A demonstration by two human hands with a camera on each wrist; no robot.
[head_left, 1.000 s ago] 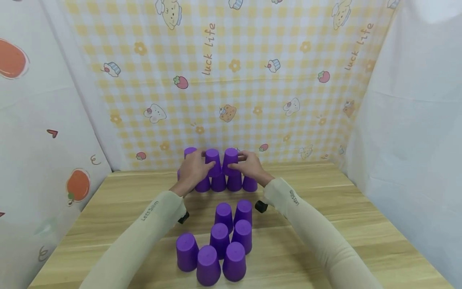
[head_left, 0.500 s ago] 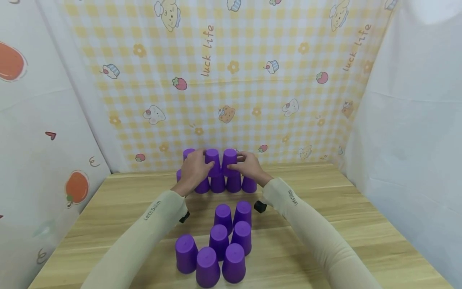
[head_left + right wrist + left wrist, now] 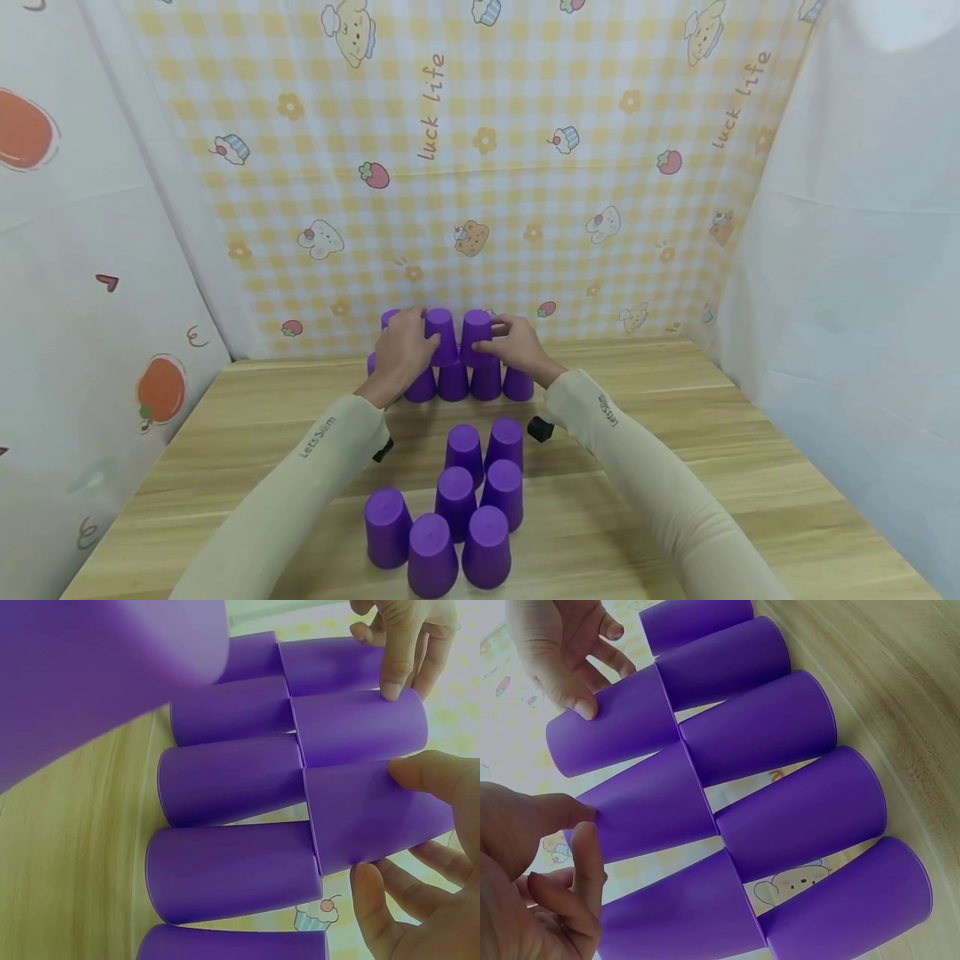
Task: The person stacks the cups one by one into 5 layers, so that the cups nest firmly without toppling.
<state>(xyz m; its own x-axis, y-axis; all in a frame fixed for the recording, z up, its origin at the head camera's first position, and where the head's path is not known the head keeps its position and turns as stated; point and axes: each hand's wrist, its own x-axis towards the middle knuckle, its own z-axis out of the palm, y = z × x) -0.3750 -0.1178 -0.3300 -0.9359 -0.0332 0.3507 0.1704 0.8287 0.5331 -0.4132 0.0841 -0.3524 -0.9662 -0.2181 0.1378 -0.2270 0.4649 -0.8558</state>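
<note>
Upside-down purple cups stand in two tiers at the back of the table, three above and several below. My left hand (image 3: 401, 350) pinches the middle upper cup (image 3: 439, 333), thumb on its near side. The right upper cup (image 3: 476, 335) is gripped by my right hand (image 3: 519, 343), thumb and fingers on opposite sides in the right wrist view. Both held cups sit with their rims on lower cups (image 3: 757, 727). The left upper cup (image 3: 682, 911) is mostly behind my left hand in the head view. Part of the lower row (image 3: 453, 382) is hidden by that hand too.
Several more upside-down purple cups (image 3: 455, 500) stand in a loose group nearer the front, between my forearms. Directly behind the tiers hangs a yellow checked cloth (image 3: 487, 192). Black wrist devices (image 3: 540, 428) show under both sleeves. White cloths close in the sides of the wooden table (image 3: 637, 500).
The middle upper cup has shifted slightly left with my left hand, widening the gap to the right upper cup. My right hand stays in place on its cup.
</note>
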